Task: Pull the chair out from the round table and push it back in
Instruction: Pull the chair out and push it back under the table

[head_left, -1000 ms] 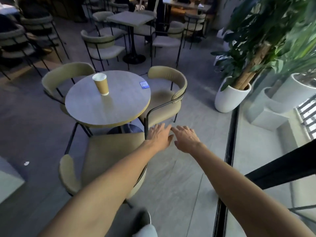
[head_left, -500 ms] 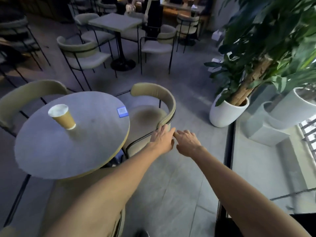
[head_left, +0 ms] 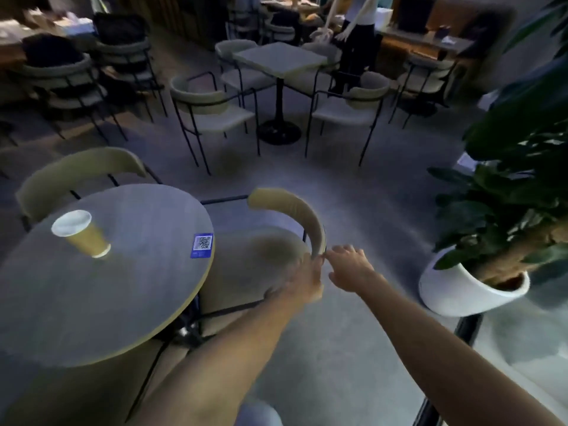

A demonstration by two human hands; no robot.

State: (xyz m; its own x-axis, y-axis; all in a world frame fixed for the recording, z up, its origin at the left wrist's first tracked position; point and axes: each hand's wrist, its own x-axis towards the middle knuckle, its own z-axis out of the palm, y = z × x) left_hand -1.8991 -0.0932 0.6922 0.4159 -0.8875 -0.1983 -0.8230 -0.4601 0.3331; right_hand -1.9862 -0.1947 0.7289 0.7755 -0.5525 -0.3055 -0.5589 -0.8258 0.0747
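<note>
The round grey table (head_left: 129,302) fills the lower left, with a tan paper cup (head_left: 81,233) and a blue QR sticker (head_left: 202,245) on its top. A tan chair (head_left: 292,213) with a curved backrest and black metal frame stands tucked at the table's right side. My left hand (head_left: 307,281) lies against the near end of the backrest, fingers curled at it; the blur hides whether it grips. My right hand (head_left: 349,267) is just right of that end, fingers spread, touching or nearly touching it.
A second tan chair (head_left: 80,173) stands behind the table and a third (head_left: 92,392) below it, near me. A white planter (head_left: 470,290) with a large plant stands at right. A square table (head_left: 279,59) with grey chairs is farther back, a person beside it.
I have stepped closer and turned right. Both hands moved from the air in front of the chair up to the near end of its backrest. The chair has not moved.
</note>
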